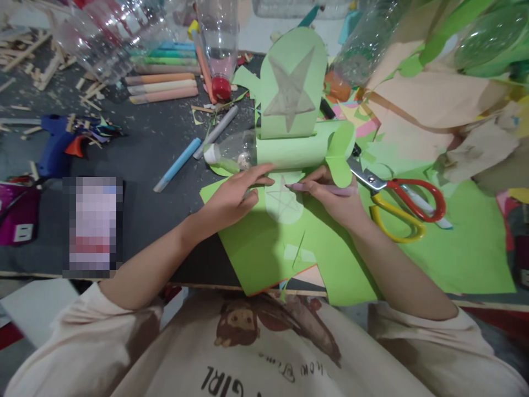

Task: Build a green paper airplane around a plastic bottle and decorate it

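A plastic bottle with a white cap lies sideways, wrapped in a light green paper sleeve. From its far side extends a rounded paper wing bearing a filled grey star. On the near side, a smaller rounded paper flap carries an outlined star. My left hand rests with outstretched fingers at the flap's left edge. In my right hand is a pinkish marker, its tip at the outlined star. Bright green leaf-shaped paper sits at the sleeve's right end.
Red-and-yellow-handled scissors lie by my right wrist on green paper. Left are a blue marker, a grey marker, a blue glue gun and a phone. Clear bottles and paper scraps crowd the back.
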`<state>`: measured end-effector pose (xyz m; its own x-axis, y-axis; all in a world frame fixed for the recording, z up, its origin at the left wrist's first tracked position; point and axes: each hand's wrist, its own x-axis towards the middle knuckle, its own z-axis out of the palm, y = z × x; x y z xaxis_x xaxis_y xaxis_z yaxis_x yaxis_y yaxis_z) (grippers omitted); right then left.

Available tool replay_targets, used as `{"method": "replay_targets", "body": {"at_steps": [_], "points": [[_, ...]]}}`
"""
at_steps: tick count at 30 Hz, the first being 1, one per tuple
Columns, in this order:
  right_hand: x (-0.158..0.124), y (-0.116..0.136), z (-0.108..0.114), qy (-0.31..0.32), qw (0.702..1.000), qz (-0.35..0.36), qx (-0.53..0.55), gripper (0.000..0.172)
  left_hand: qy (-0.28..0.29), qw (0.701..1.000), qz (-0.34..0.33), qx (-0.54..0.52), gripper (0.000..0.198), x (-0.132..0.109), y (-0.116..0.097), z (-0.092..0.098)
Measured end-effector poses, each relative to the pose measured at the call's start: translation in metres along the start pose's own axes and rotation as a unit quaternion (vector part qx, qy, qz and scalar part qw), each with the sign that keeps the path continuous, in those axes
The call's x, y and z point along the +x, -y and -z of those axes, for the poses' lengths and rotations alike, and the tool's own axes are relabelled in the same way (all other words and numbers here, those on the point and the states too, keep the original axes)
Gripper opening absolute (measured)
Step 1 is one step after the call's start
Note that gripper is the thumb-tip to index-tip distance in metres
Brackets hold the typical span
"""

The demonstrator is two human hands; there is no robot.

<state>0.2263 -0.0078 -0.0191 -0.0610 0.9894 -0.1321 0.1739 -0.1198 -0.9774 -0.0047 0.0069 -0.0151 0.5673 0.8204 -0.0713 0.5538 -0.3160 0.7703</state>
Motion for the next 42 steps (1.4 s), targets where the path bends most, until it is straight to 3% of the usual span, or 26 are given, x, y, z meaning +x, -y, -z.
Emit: {"method": "replay_targets", "body": {"at_steps": [19,30,42], "points": [[0.001,0.0,0.003,-0.008,1.0,0.01,0.003,0.017,0.003,1.0,0.005,0.014,0.06,0.0,-0.002,0.001],[-0.012,0.002,-0.009,0.071,0.995,0.037,-0.057,0.018,0.0,1.0,-0.011,-0.025,0.063,0.001,0.004,-0.001],[-0.01,0.005,-0.01,0.103,0.993,0.016,-0.058,0.02,-0.001,1.0,-0.006,-0.022,0.063,0.0,0.0,0.0]]}}
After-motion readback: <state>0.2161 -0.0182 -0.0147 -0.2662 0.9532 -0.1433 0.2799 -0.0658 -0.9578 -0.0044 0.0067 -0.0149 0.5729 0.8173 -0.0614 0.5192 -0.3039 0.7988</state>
